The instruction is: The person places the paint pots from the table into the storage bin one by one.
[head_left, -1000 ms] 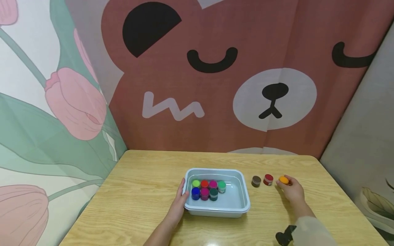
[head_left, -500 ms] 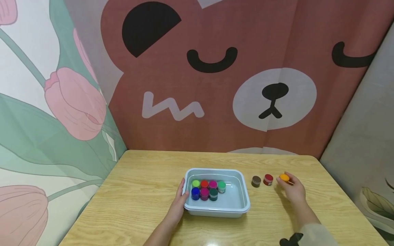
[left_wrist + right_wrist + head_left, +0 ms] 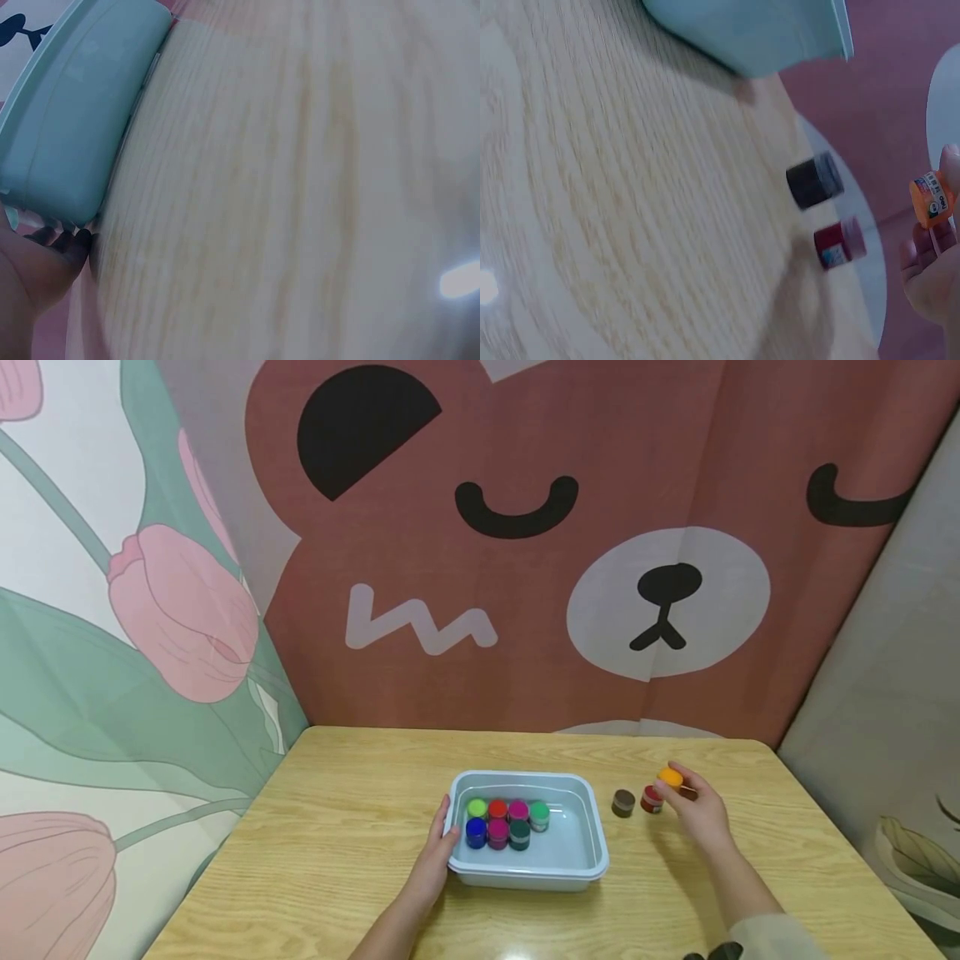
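Note:
My right hand [image 3: 703, 814] pinches an orange paint jar [image 3: 670, 778] between thumb and fingers, raised off the table. In the right wrist view the orange jar's printed label [image 3: 935, 193] shows. Just below it on the table stands a dark red paint jar [image 3: 651, 800], partly overlapped by the held jar's side. To its left is a brown paint jar [image 3: 622, 803]. My left hand [image 3: 433, 852] holds the left side of a light blue plastic tub [image 3: 525, 866], thumb at the rim and fingers along the outer wall. Several small paint jars [image 3: 498, 833] stand in two rows in the tub's left part.
The wooden table [image 3: 352, 810] carries the tub near its middle. A curtain with a bear print [image 3: 525, 693] hangs behind the far edge. A flowered cloth [image 3: 180, 618] hangs at the left, and another pale cloth [image 3: 877, 693] at the right.
My right hand has lifted the orange jar from the table and moved it leftward, over beside the dark red jar. The left hand and the tub have stayed in place.

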The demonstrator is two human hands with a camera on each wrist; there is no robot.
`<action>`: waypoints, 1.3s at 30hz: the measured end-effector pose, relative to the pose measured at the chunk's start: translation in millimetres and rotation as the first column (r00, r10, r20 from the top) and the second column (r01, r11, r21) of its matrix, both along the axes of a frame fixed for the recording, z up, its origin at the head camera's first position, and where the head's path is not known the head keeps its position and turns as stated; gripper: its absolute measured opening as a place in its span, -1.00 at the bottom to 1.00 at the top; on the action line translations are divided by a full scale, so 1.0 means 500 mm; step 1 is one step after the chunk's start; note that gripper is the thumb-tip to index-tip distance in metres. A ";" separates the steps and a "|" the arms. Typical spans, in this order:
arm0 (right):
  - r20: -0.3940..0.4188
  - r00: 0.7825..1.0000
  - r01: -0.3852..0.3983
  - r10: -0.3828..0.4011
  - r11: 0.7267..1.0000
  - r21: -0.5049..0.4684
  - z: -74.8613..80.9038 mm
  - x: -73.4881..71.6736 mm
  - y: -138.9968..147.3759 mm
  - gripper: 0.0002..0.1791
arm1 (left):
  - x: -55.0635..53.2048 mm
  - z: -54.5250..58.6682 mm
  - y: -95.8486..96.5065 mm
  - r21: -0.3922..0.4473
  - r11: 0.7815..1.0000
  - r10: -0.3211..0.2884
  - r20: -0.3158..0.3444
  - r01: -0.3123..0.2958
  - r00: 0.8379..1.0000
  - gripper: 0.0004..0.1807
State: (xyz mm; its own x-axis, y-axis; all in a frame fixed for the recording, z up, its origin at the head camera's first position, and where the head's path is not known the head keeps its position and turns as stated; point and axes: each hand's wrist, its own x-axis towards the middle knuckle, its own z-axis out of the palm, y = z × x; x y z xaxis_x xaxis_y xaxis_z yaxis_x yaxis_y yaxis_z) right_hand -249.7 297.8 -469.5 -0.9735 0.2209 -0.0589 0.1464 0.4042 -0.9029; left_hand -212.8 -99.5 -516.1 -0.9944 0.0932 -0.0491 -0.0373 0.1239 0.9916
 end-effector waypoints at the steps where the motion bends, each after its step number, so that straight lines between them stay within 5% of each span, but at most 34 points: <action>1: -0.007 1.000 -0.010 0.010 1.000 -0.001 0.004 0.001 -0.006 -0.16 | 0.000 0.000 0.000 -0.003 1.000 0.000 0.001 0.000 1.000 -0.33; 21: -0.121 0.973 -0.201 0.196 0.979 -0.027 0.058 0.012 -0.154 -0.33 | 0.002 0.000 -0.001 0.017 1.000 -0.006 0.025 0.006 1.000 -0.34; 39: -0.093 0.940 -0.329 0.328 0.944 0.004 0.039 0.012 -0.286 -0.51 | 0.002 0.005 -0.001 0.002 1.000 0.000 0.000 0.000 1.000 -0.33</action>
